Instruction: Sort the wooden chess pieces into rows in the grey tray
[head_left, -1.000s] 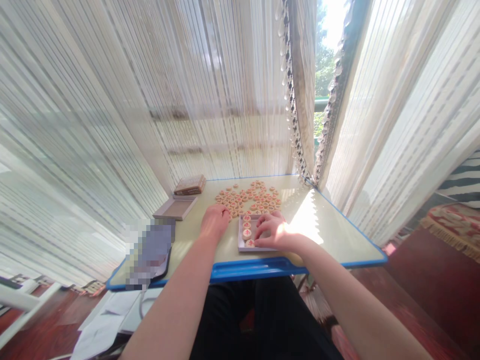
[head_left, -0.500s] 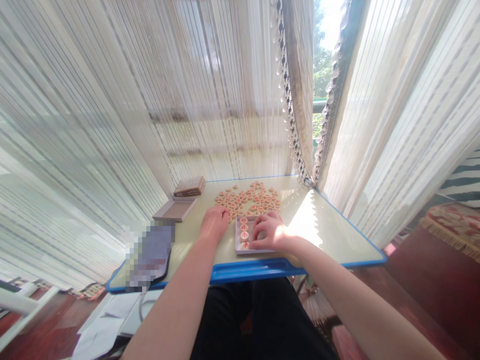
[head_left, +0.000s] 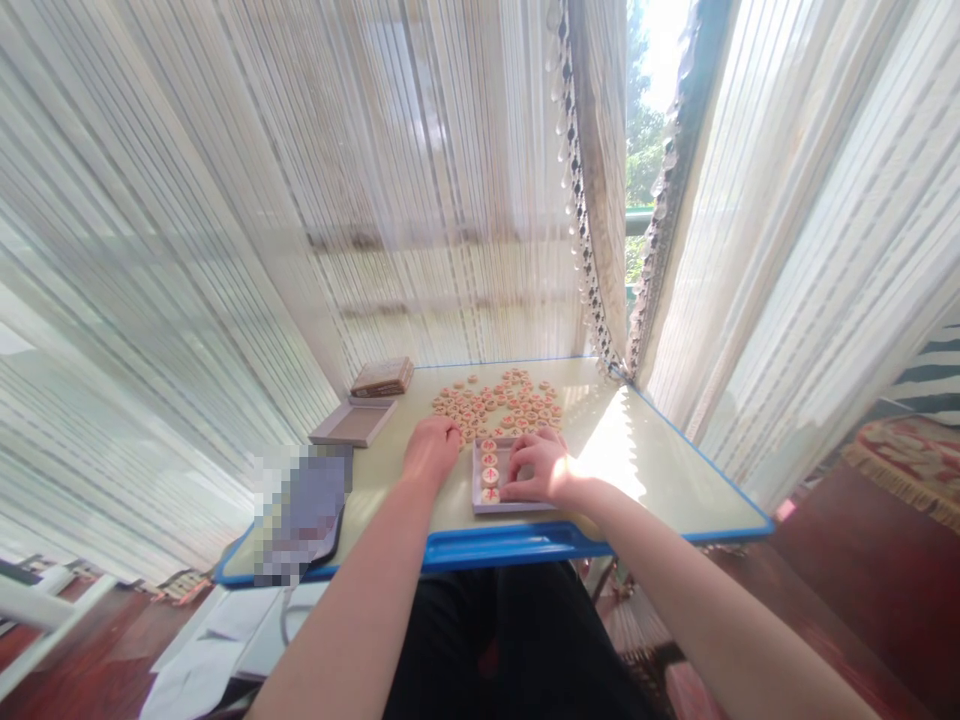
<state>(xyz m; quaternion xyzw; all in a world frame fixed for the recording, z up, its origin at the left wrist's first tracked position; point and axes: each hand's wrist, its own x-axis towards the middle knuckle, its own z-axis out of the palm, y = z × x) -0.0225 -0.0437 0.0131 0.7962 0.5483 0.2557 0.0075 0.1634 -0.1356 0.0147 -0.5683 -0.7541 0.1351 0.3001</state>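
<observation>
On the table, left of a shallow box tray (head_left: 517,508), my left hand (head_left: 433,448) rests closed with its fingers curled under. What it holds, if anything, is hidden. My right hand (head_left: 541,465) reaches over the tray with thumb and bent fingers apart. Its thumb tip touches the right edge of the nearest xiangqi piece (head_left: 490,495). Several round wooden pieces with red characters form a column along the tray's left wall, including another xiangqi piece (head_left: 490,476). My right hand covers much of the tray's inside.
Many loose xiangqi pieces (head_left: 525,408) lie spread beyond the tray. At the left are an empty box lid (head_left: 352,436), a folded board or box (head_left: 382,377) and a blurred-out device (head_left: 304,515). A blue rim (head_left: 517,543) edges the table; curtains (head_left: 450,200) hang behind.
The nearest piece in the column has turned slightly, so its character stands straighter. My right fingers have barely shifted, and my left hand stays put. The whole view has drifted a little.
</observation>
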